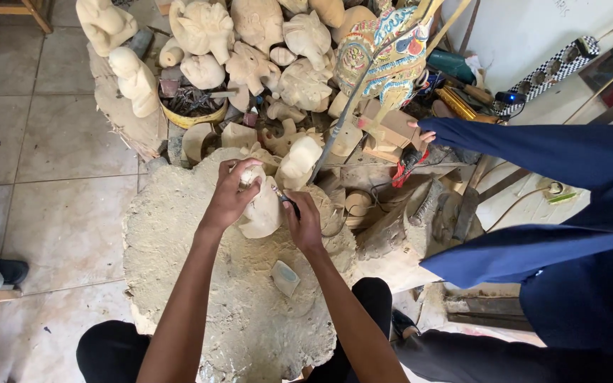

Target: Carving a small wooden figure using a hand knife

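Note:
My left hand (230, 195) grips a pale unpainted wooden carving (262, 213) from above, pressing it onto a dusty round wooden block (179, 255). My right hand (305, 223) is closed around a thin dark-handled carving tool (285, 200), whose tip touches the carving's right side. A small pale rectangular block (285, 276) lies on the dusty surface just below my right wrist.
Several unpainted wooden figures (250, 50) are heaped behind the block, beside a painted colourful figure (384, 50). Another person in a dark blue sleeve (533, 152) reaches in from the right, hand (422, 132) near wooden scraps. Tiled floor (44, 142) lies to the left.

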